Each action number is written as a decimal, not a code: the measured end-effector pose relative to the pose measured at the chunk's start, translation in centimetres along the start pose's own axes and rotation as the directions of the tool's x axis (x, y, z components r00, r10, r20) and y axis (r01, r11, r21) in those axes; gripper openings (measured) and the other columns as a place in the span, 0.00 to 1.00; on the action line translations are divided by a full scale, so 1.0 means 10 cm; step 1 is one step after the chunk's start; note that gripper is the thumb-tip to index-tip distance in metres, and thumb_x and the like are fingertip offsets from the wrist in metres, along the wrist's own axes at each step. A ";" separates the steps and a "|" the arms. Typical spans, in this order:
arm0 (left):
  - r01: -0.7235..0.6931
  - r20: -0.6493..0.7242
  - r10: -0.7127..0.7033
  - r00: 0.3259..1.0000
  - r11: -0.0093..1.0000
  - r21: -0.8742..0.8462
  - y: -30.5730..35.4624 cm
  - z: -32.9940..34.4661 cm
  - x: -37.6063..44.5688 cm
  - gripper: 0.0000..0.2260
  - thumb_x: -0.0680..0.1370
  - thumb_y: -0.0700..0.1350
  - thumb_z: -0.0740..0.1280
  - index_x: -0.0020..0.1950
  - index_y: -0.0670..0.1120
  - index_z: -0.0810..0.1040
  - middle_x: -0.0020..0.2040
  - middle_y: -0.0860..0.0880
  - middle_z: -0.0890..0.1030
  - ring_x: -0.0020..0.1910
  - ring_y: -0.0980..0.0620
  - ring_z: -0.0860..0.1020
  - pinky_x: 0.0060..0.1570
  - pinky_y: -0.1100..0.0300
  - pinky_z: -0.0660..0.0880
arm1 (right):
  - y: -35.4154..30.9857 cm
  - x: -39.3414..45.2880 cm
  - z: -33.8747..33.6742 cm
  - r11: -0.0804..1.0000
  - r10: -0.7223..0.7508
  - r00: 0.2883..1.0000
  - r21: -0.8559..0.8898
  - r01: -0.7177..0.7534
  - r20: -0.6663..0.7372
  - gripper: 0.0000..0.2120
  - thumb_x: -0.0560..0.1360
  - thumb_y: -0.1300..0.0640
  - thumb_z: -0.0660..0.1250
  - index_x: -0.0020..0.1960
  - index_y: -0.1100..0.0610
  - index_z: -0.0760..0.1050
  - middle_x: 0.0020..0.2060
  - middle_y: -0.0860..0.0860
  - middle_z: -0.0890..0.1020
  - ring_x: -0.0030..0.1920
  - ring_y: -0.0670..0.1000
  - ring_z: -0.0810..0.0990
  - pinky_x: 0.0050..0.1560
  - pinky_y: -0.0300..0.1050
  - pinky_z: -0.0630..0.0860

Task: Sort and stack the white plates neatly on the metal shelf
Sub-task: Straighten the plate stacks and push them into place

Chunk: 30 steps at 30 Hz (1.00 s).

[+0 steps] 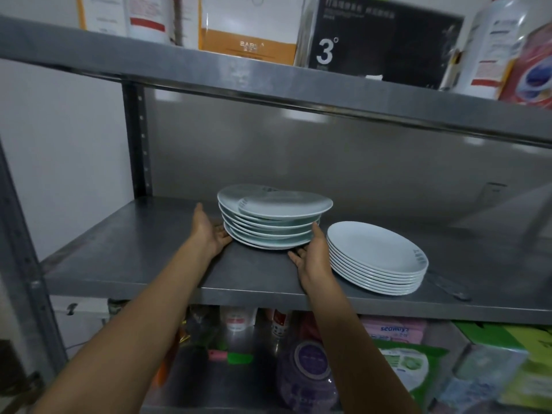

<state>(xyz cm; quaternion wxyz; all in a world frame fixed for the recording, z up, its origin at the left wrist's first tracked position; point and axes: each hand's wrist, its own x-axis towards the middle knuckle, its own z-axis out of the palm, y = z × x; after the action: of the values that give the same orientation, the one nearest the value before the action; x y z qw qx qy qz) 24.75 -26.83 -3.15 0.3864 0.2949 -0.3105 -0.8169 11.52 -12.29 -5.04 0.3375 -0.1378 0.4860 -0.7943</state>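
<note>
My left hand (pixel 209 231) and right hand (pixel 313 255) sit on either side of the uneven plate stack (pixel 270 225), which stands mid-shelf on the metal shelf (pixel 134 252), toward the far side. Both hands are opened out, palms turned in, fingertips at the stack's lowest rims; whether they already touch the bottom plate I can't quite tell, as the frame is soft there.

This stack is glazed ceramic: stiff, slick, breakable, and I judge it heavy taken all at once. The top plate (pixel 285 204) is shifted right and overhangs, so it could slide if I tilt. I would take hold low, fingers under the bottom rim on both sides, thumbs over the upper edge, and keep it level.

The tidy plate stack (pixel 376 258) stands just right of my right hand, nearer the front edge.
</note>
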 end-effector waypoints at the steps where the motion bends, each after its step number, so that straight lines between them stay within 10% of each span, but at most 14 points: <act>1: 0.013 0.006 -0.013 1.000 1.000 -0.008 0.01 -0.01 -0.02 0.37 0.77 0.67 0.48 0.71 0.36 0.66 0.65 0.36 0.73 0.61 0.40 0.75 0.53 0.47 0.73 | 0.00 -0.01 0.00 1.000 0.003 1.000 0.012 -0.003 -0.009 0.23 0.79 0.44 0.57 0.73 0.49 0.66 0.70 0.50 0.72 0.71 0.55 0.68 0.64 0.52 0.68; 30: 0.222 0.093 -0.210 0.973 0.965 -0.143 0.06 -0.37 -1.19 0.37 0.77 0.62 0.55 0.73 0.33 0.57 0.67 0.34 0.70 0.64 0.35 0.71 0.64 0.37 0.67 | 0.05 -0.70 -0.14 0.974 0.040 0.999 0.222 -0.047 0.034 0.19 0.77 0.48 0.62 0.63 0.57 0.76 0.55 0.54 0.83 0.53 0.54 0.81 0.55 0.51 0.78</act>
<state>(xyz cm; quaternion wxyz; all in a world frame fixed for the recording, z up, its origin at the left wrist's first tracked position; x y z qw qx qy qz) 34.03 -18.47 -2.16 0.3042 0.2648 -0.2277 -0.8863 16.12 -6.80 -5.40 0.3753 -0.1002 0.3916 -0.8342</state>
